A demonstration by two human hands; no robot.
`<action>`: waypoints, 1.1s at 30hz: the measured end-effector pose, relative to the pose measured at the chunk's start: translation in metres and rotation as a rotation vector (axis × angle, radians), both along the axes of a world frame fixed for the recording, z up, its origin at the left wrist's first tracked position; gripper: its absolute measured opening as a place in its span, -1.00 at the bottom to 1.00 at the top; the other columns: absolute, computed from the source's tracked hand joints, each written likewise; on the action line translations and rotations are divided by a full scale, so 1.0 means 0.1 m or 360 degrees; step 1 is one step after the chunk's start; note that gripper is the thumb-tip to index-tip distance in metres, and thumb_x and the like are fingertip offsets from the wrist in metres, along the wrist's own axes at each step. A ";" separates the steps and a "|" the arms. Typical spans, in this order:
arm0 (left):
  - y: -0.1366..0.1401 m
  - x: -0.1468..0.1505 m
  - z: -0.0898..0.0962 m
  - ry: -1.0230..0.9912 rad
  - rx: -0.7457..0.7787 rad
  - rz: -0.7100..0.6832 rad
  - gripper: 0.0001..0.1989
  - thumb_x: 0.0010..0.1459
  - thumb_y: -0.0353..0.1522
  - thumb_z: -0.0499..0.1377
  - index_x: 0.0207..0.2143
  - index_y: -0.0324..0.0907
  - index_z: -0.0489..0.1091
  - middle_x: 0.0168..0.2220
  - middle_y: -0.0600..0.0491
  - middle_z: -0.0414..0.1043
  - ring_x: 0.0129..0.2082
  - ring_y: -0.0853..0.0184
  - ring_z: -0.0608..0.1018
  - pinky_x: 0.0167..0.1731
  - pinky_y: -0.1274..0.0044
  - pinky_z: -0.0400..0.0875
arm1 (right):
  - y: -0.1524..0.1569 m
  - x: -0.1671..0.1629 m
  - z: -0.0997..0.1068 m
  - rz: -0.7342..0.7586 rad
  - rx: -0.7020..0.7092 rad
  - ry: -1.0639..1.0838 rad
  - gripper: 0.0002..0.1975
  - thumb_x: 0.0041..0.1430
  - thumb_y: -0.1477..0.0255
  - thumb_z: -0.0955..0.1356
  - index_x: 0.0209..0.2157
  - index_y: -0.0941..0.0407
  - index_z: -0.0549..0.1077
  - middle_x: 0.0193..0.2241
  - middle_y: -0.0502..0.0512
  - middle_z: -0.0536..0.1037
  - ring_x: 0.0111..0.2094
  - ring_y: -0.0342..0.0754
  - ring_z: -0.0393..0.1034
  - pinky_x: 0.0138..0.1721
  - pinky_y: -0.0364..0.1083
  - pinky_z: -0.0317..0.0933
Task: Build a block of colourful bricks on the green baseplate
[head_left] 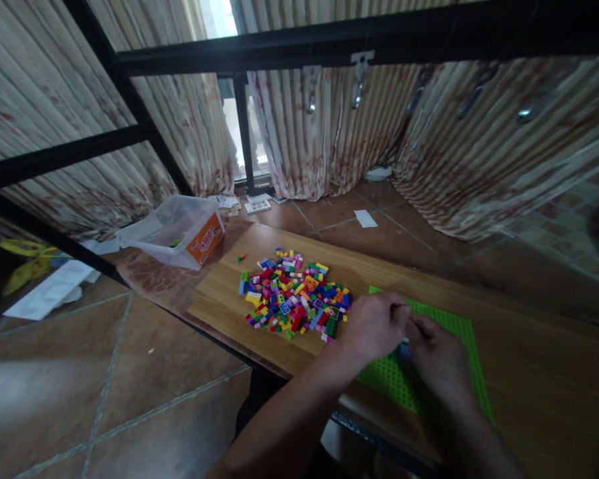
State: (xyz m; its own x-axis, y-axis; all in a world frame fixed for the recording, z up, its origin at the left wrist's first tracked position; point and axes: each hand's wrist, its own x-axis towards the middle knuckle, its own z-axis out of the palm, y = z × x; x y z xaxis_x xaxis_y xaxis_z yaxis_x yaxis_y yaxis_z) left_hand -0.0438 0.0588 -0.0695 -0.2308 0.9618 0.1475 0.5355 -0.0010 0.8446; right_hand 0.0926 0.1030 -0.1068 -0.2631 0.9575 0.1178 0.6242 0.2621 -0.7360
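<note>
Both of my hands meet above a bright green studded baseplate (449, 322) on the wooden board. My left hand (377, 322) has its fingers curled and pinched together near the plate's far side. Facing it, my right hand (436, 352) is closed too, its fingertips close to those of the left. Whatever lies between the fingertips is hidden. Just below them a small blue and whitish piece (404, 348) shows, too blurred to name. To the left of my hands spreads a pile of loose toy bricks (297, 293) in many colours.
A clear plastic box (180, 229) with an orange label stands past the board's left end. The wooden board (219, 299) carries the bricks and plate. Black metal bars (279, 50) cross above, with hanging clips. Papers (365, 218) lie on the tiled floor by the curtains.
</note>
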 end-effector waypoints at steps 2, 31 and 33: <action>-0.01 -0.06 -0.02 0.0021 0.0027 -0.0009 -0.76 0.21 -0.33 0.00 -0.34 -0.14 0.46 -0.40 0.06 0.52 -0.42 0.37 0.51 -0.41 0.59 0.34 | 0.00 0.00 -0.01 0.0009 0.0014 -0.0043 -0.69 0.11 0.19 0.26 -0.35 0.07 0.53 -0.43 0.13 0.60 -0.43 0.07 0.47 -0.39 -0.02 0.26; -0.27 -1.18 0.24 -0.1283 0.0662 0.0988 -0.83 0.00 -0.30 0.19 -0.51 -0.23 0.34 -0.59 0.18 0.31 -0.64 0.56 0.26 -0.61 0.68 0.15 | -0.81 -1.16 -0.08 0.1012 0.0616 0.0015 -0.60 0.21 0.60 0.20 -0.05 -0.01 0.50 0.08 0.17 0.36 0.08 0.07 0.28 0.01 0.05 0.31; -0.27 -1.19 0.24 -0.1308 0.0659 0.0968 -0.82 -0.01 -0.29 0.20 -0.52 -0.23 0.33 -0.59 0.17 0.31 -0.64 0.56 0.26 -0.60 0.68 0.16 | -0.81 -1.18 -0.11 0.1007 0.0599 0.0024 -0.60 0.20 0.60 0.22 -0.04 -0.02 0.49 0.10 0.15 0.36 0.11 0.08 0.25 0.03 0.05 0.30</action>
State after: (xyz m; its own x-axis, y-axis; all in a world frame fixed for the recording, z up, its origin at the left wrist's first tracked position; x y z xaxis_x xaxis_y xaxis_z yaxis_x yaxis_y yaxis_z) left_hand -0.1633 0.0314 -0.0458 -0.8242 0.5661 0.0166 -0.1824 -0.2930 0.9386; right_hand -0.0256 0.0220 -0.1181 -0.7476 0.5174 0.4164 0.2605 0.8052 -0.5327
